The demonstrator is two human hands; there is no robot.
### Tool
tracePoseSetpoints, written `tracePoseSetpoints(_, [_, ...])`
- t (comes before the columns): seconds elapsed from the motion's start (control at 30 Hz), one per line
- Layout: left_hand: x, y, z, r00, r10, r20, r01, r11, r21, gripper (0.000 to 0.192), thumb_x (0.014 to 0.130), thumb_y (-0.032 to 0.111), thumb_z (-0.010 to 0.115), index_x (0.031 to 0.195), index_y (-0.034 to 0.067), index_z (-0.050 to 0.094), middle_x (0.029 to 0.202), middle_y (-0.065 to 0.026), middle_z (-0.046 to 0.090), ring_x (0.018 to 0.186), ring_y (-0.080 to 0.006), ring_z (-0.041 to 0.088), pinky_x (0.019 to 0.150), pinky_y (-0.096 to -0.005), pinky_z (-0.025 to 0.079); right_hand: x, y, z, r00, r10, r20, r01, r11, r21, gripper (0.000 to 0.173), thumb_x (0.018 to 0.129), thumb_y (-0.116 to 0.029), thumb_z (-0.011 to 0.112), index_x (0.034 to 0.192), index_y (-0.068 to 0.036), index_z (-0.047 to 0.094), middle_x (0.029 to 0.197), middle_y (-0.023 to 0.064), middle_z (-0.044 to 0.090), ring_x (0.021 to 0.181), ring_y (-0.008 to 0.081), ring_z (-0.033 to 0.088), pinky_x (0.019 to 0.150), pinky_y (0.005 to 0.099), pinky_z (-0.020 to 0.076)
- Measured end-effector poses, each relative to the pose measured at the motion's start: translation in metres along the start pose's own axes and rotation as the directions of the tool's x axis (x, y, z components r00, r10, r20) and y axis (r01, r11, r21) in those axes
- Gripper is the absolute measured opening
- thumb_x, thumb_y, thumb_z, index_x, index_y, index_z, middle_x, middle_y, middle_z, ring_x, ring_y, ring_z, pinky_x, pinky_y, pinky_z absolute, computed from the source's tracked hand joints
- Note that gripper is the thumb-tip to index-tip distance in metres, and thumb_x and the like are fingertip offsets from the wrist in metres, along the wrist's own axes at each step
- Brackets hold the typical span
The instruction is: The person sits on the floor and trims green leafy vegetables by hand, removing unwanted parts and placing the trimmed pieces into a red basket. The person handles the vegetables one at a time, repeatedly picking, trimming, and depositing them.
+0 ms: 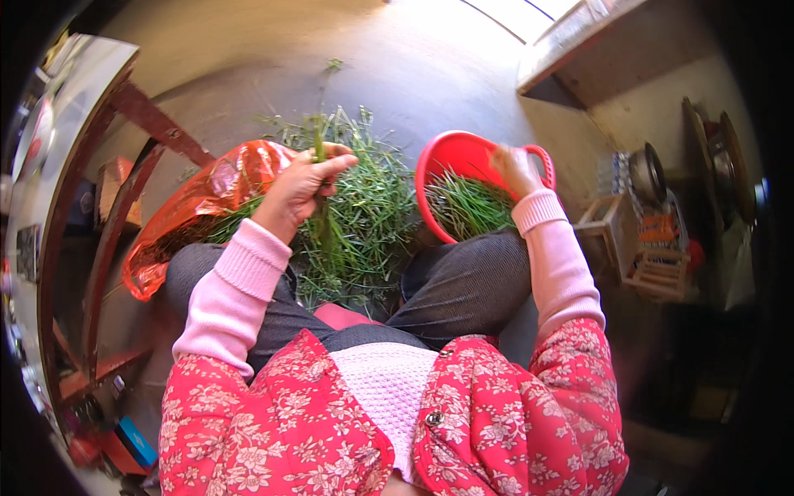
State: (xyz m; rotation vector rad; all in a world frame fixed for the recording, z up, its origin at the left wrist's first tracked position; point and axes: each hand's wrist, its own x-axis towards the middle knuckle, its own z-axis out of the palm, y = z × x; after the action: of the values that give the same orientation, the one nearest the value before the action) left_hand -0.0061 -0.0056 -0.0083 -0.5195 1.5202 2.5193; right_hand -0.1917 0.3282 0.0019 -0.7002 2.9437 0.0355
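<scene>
My left hand (pixel 304 183) grips a small upright bunch of long green stalks (pixel 319 139), whose tops stick up above the fingers. Beneath and beside it lies a loose heap of green stalks and leaves (pixel 372 204) on the floor between my legs. My right hand (pixel 516 168) is over the rim of a red plastic basket (pixel 423 186); it is blurred, and whether it holds anything cannot be told. Inside that basket rest green stalks (pixel 468 204). On the left, an open red plastic bag (pixel 214 180) holds more greens and some brownish matter.
A table with dark red wooden legs (pixel 133 177) stands at the left, with a cardboard box (pixel 115 192) behind them. On the right are a small wooden stool (pixel 611 229), a metal pot (pixel 648 173) and, farther up, a raised ledge (pixel 570 49).
</scene>
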Motion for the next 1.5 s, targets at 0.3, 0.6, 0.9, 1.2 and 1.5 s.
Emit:
tracePoseSetpoints(0.3, [-0.005, -0.001, 0.007, 0.936, -0.023, 0.353, 0.043, 0.998, -0.05, 0.017, 0.078, 0.013, 0.065, 0.092, 0.009, 0.056, 0.086, 0.0022, 0.056, 0.057, -0.0007, 0.038, 0.047, -0.0161, 0.03, 0.001, -0.132, -0.033, 0.877, -0.442, -0.188, 0.416, 0.501, 0.759, 0.028, 0.081, -0.023, 0.06, 0.1, -0.002, 0.064, 0.089, 0.0108, 0.066, 0.08, 0.0167, 0.062, 0.073, 0.0278, 0.0476])
tracePoseSetpoints(0.6, [-0.006, -0.005, 0.005, 0.976, 0.006, 0.22, 0.01, 0.998, -0.069, 0.035, 0.09, 0.037, 0.05, 0.108, 0.007, 0.054, 0.095, -0.0031, 0.058, 0.067, -0.0035, 0.043, 0.055, -0.0169, 0.036, 0.006, -0.204, -0.026, 0.96, -0.276, -0.047, 0.061, 0.045, 0.997, 0.018, 0.083, -0.016, 0.062, 0.084, 0.002, 0.063, 0.076, 0.0057, 0.065, 0.067, 0.0085, 0.059, 0.061, 0.0223, 0.0474])
tracePoseSetpoints(0.9, [0.012, -0.016, -0.001, 0.998, -0.011, -0.061, -0.008, 0.957, -0.292, 0.019, 0.092, 0.023, 0.048, 0.093, 0.005, 0.056, 0.081, -0.0082, 0.061, 0.06, -0.0141, 0.054, 0.057, -0.0278, 0.049, 0.007, -0.179, -0.032, 0.966, -0.252, -0.051, 0.017, -0.136, 0.991, 0.017, 0.089, -0.021, 0.053, 0.083, -0.005, 0.053, 0.083, 0.0094, 0.065, 0.067, 0.0105, 0.061, 0.063, 0.0214, 0.0485])
tracePoseSetpoints(1.2, [-0.004, 0.0, 0.009, 0.982, 0.187, -0.001, -0.186, 0.979, 0.084, 0.022, 0.08, 0.022, 0.066, 0.09, 0.004, 0.06, 0.075, -0.0001, 0.06, 0.055, -0.005, 0.046, 0.051, -0.0185, 0.039, 0.003, -0.182, -0.037, 0.986, -0.158, -0.06, 0.05, -0.062, 0.997, 0.02, 0.089, -0.022, 0.055, 0.084, -0.003, 0.051, 0.077, 0.0102, 0.063, 0.065, 0.0124, 0.062, 0.058, 0.0212, 0.0498])
tracePoseSetpoints(1.5, [-0.009, 0.006, 0.015, 0.986, 0.167, -0.014, -0.167, 0.986, 0.003, 0.013, 0.078, 0.016, 0.069, 0.084, 0.006, 0.062, 0.072, 0.0011, 0.061, 0.055, -0.0025, 0.047, 0.048, -0.0169, 0.034, 0.005, -0.196, -0.024, 0.931, -0.35, -0.107, 0.131, 0.045, 0.99, 0.016, 0.079, -0.005, 0.065, 0.09, 0.005, 0.059, 0.073, 0.0055, 0.061, 0.063, 0.0085, 0.057, 0.056, 0.0207, 0.0476])
